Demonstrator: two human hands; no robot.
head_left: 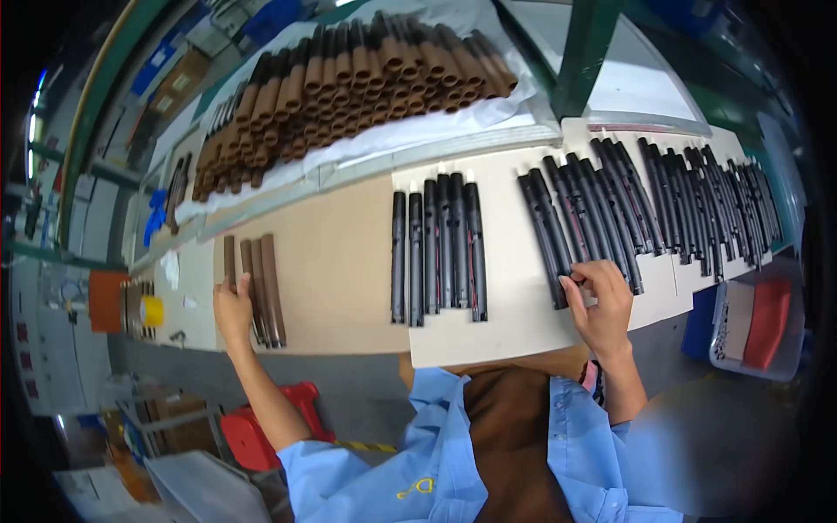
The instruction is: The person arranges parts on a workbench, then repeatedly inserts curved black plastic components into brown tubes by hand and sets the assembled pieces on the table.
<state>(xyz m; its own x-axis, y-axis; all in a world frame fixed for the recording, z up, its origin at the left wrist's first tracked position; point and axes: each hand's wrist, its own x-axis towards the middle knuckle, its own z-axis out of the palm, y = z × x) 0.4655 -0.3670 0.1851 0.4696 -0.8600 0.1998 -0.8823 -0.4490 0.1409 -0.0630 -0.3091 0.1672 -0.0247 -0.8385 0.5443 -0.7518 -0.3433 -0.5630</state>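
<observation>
My left hand (234,311) is closed around the lower part of a slim brown tube (229,254), at the left of the table. Beside it lie 3 more brown tubes (264,292), side by side. My right hand (603,301) has its thumb and bent fingers closed at the lower end of a black tube (547,235), at the near edge of a row; the exact contact is partly hidden. Between my hands, several black tubes (425,253) with white tips lie apart from the others on a pale board.
A big stack of brown hollow tubes (349,96) rests on white cloth behind a metal rail (366,166). More black tubes (715,205) spread to the right. A green post (586,61) rises at the back. A clear bin (758,327), red stool (275,425) and yellow tape roll (151,311) stand around.
</observation>
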